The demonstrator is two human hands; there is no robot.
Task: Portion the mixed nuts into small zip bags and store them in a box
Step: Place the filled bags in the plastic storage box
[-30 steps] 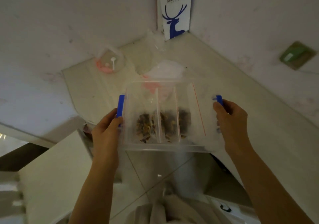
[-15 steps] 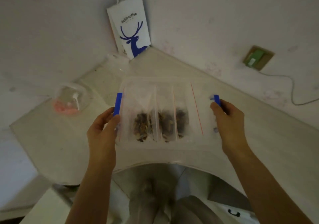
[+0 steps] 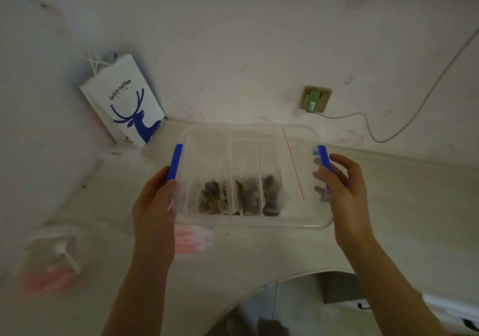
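Within the last second the clear box has been carried in from the edge of the table towards the wall, near a paper bag. Whether it is set down yet cannot be told. Storage is judged almost done. The box is clamped at its two ends: the left hand is curled round one, the right hand round the other, both beside the blue latches. Three filled zip bags are held upright inside the box.

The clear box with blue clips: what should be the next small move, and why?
Probably set the clear box down on the table and release it. The left hand and right hand grip its two sides by the blue clips, three zip bags of nuts are inside, and the table lies under it.
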